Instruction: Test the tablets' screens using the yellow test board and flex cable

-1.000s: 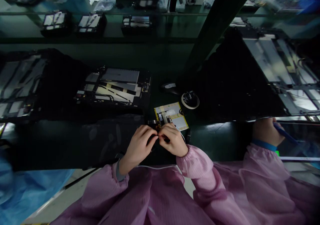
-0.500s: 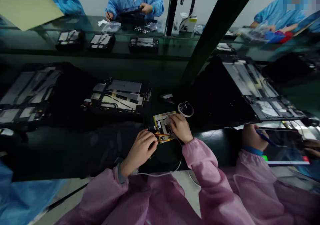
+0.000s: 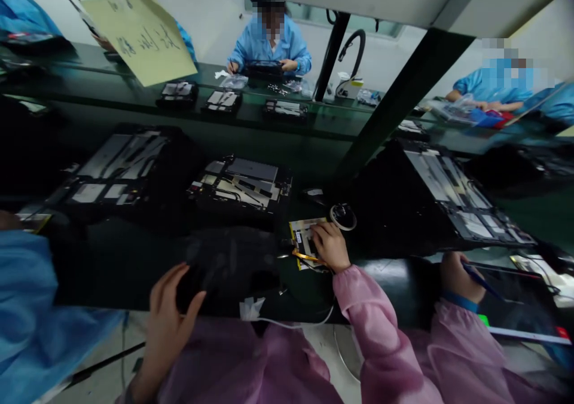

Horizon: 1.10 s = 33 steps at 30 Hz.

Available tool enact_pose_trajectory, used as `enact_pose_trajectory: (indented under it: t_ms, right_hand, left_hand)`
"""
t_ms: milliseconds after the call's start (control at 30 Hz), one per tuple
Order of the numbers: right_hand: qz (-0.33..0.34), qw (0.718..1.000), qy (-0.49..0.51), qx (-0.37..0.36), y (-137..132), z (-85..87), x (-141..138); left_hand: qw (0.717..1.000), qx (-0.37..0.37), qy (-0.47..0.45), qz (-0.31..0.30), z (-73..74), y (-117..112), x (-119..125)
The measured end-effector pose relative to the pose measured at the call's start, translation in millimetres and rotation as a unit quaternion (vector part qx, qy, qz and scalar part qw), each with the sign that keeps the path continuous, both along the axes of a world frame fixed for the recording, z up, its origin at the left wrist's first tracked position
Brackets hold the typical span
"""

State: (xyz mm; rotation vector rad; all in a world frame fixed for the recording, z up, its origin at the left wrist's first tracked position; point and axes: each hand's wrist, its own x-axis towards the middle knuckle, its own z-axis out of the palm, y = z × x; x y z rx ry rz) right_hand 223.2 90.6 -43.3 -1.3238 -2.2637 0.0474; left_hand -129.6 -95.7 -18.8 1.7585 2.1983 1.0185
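A pale flat board with yellow edges, a white label and dark patches lies on the dark bench. My right hand rests on its right part, fingers bent and pressed down on it, with their tips partly hidden. An orange flex cable crosses the lower part of the board. To the left, my left hand is open, thumb and fingers apart, with nothing visible between them. It is at the lower left edge of a smudged black panel; whether it touches the panel I cannot tell.
Opened tablet-like devices with bare insides lie behind, left and right. A coiled cable sits beyond the board. A white cable runs along the front edge. At right, a co-worker's hand holds a blue pen above a tablet.
My left hand has let go of the orange flex cable, moved left and down, and opened beside the black panel. My right hand stays on the board. The view has shifted.
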Motion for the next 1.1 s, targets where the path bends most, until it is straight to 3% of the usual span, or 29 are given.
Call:
enact_pose_trajectory:
  t_ms: [100, 167, 267, 333, 467, 633, 733, 900, 1000, 1100]
  right_hand:
    - [-0.005, 0.998, 0.056, -0.013, 0, 10.2, 5]
    - [-0.018, 0.995, 0.095, -0.009, -9, 27.0, 4]
    - [-0.016, 0.991, 0.13, 0.0, -42, 53.5, -12]
    - [0.023, 0.99, 0.136, -0.016, -70, 60.0, -34]
    - [0.102, 0.985, 0.139, -0.03, -112, 38.7, -90]
    - [0.103, 0.985, 0.141, -0.011, -117, 9.8, -131]
    - [0.095, 0.986, 0.138, -0.008, -114, 7.5, -136]
    - [0.089, 0.986, 0.137, -0.024, -120, 14.6, -134]
    - [0.052, 0.986, 0.155, -0.027, -111, 29.1, -116]
    - [-0.063, 0.987, 0.15, -0.019, -79, 41.8, -77]
  left_hand:
    - [0.997, -0.019, -0.027, 0.072, -14.5, -18, -23]
    - [0.992, -0.044, -0.087, 0.076, -24.9, -20, -28]
    - [0.987, -0.046, -0.143, 0.058, -35.1, -9, -25]
    - [0.986, -0.026, -0.155, 0.056, -36.1, 6, -22]
    - [0.977, -0.006, -0.213, 0.029, -27.4, 41, -25]
    - [0.944, -0.039, -0.329, 0.008, -5.4, 72, -43]
    - [0.919, -0.019, -0.394, 0.009, 7.0, 82, -55]
    - [0.794, -0.073, -0.601, 0.056, 11.3, 97, -63]
    - [0.785, -0.111, -0.599, 0.109, 9.2, 102, -61]
    - [0.787, -0.128, -0.588, 0.136, 11.8, 98, -57]
